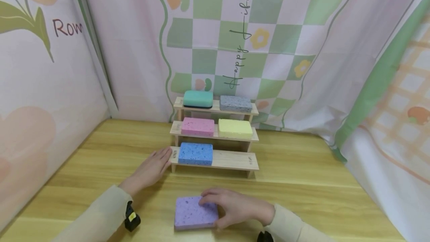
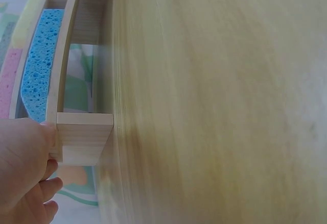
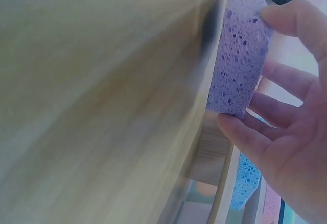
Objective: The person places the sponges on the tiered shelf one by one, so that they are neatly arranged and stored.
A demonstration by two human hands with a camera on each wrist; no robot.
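A three-tier wooden rack (image 1: 231, 158) stands on the table. My left hand (image 1: 151, 169) holds the left end of its lowest tier, thumb at the board's edge in the left wrist view. Beside those fingers, a blue sponge (image 1: 196, 154) lies on that tier. In front of the rack, my right hand (image 1: 236, 206) grips a purple sponge (image 1: 193, 214) by its right part, thumb and fingers on different edges. Whether this sponge touches the table is unclear. On the middle tier are a pink sponge (image 1: 198, 126) and a yellow sponge (image 1: 235, 128).
A teal sponge (image 1: 198, 99) with a dark base and a grey-blue sponge (image 1: 235, 103) sit on the top tier. Printed cloth (image 1: 134, 47) hangs behind and at both sides of the wood-grain table (image 1: 302, 182).
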